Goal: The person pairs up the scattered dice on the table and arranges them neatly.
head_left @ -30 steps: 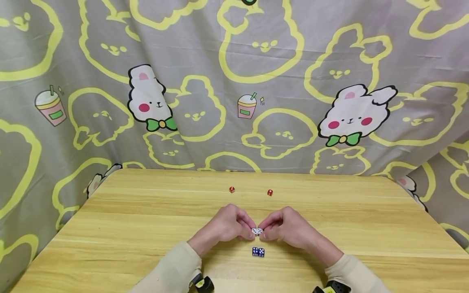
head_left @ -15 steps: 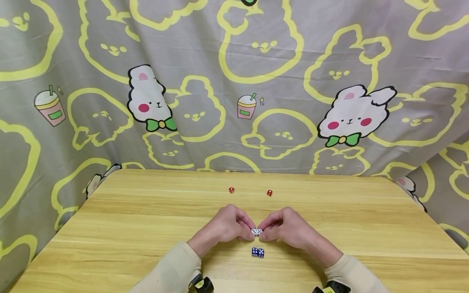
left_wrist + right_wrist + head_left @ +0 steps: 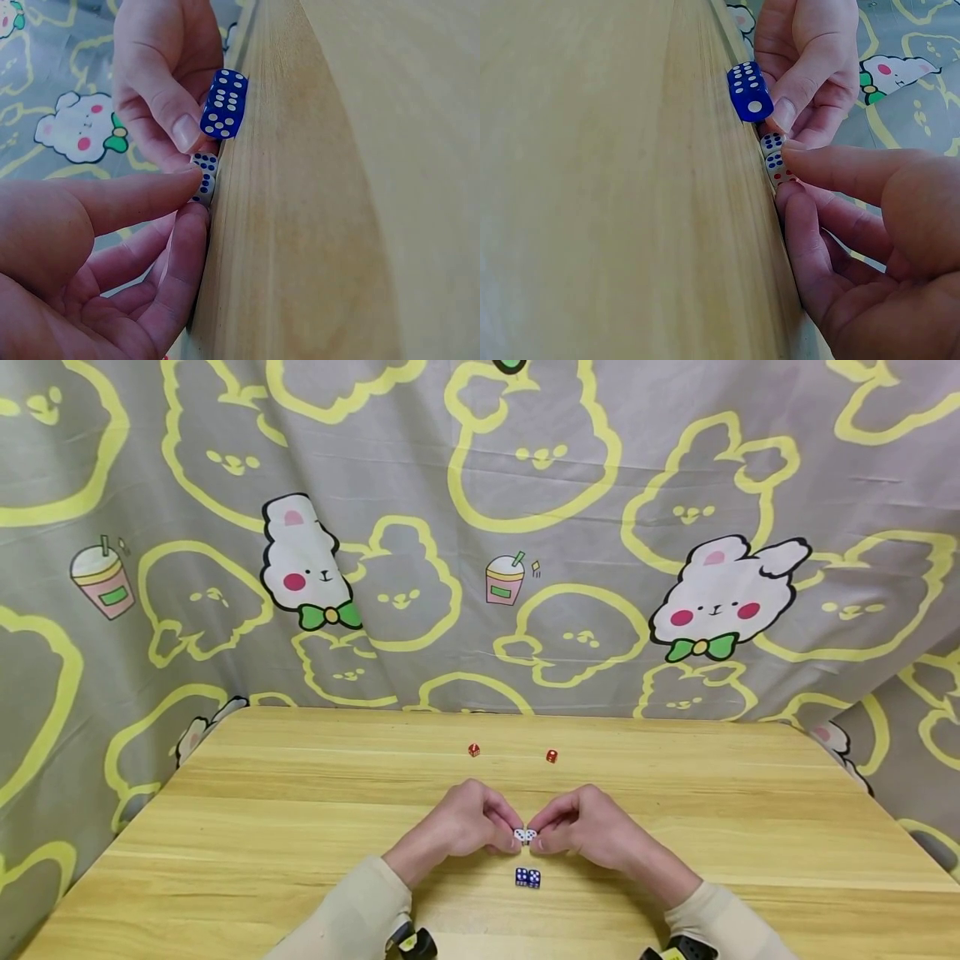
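Two white dice stand side by side between my fingertips at the middle of the table. My left hand (image 3: pixel 474 818) pinches the left white die (image 3: pixel 519 835) between thumb and fingers, and my right hand (image 3: pixel 588 822) pinches the right white die (image 3: pixel 532 835) the same way. In the right wrist view the two seem to touch, with blue pips and some red ones showing. Just nearer to me, a pair of blue dice (image 3: pixel 528 877) with white pips sits together on the wood, face against face. Fingers hide parts of both white dice.
Farther back on the wooden table (image 3: pixel 315 793) lie two red dice, a left one (image 3: pixel 474 750) and a right one (image 3: pixel 552 756), well apart. A grey patterned curtain (image 3: pixel 420 560) hangs behind the table's far edge.
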Demonstrator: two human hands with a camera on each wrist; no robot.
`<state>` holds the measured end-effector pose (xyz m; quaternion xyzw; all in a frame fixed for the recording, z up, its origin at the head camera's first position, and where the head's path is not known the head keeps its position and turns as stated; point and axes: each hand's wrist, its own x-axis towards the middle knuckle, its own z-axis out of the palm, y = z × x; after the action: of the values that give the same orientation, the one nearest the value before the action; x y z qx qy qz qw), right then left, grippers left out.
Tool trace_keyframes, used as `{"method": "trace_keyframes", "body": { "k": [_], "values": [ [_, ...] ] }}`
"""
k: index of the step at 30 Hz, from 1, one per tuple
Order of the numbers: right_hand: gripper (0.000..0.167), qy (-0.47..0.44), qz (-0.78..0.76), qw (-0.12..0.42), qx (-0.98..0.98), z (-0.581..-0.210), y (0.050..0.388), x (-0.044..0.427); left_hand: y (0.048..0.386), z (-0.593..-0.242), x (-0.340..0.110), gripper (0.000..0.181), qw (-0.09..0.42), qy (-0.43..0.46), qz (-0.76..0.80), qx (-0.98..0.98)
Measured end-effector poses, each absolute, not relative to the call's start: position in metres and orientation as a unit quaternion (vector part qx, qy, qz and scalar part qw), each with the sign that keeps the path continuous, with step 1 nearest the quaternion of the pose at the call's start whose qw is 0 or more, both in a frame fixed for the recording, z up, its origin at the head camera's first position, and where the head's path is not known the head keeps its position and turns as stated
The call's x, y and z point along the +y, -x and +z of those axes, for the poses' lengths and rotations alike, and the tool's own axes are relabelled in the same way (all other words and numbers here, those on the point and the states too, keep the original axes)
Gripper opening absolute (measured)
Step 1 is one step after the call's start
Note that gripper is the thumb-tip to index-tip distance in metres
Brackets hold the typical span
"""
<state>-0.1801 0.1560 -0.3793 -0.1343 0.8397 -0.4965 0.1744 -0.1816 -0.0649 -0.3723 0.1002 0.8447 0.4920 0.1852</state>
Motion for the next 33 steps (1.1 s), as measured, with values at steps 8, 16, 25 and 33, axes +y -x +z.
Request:
{"method": "trace_keyframes", "body": {
  "k": [8, 16, 25, 33],
  "values": [
    [0.021, 0.136, -0.498, 0.175, 0.839, -0.379, 0.180, 0.156, 0.182, -0.372, -0.065, 0.015, 0.187, -0.103, 0.496, 0.842],
    [0.021, 0.138, -0.497, 0.174, 0.839, -0.380, 0.180, 0.156, 0.181, -0.371, -0.067, 0.013, 0.190, -0.102, 0.504, 0.837],
    [0.021, 0.138, -0.496, 0.176, 0.839, -0.380, 0.181, 0.156, 0.183, -0.371, -0.069, 0.010, 0.192, -0.091, 0.525, 0.824],
    [0.022, 0.133, -0.500, 0.176, 0.838, -0.379, 0.181, 0.157, 0.188, -0.367, -0.075, 0.013, 0.160, -0.084, 0.551, 0.815]
  ]
}}
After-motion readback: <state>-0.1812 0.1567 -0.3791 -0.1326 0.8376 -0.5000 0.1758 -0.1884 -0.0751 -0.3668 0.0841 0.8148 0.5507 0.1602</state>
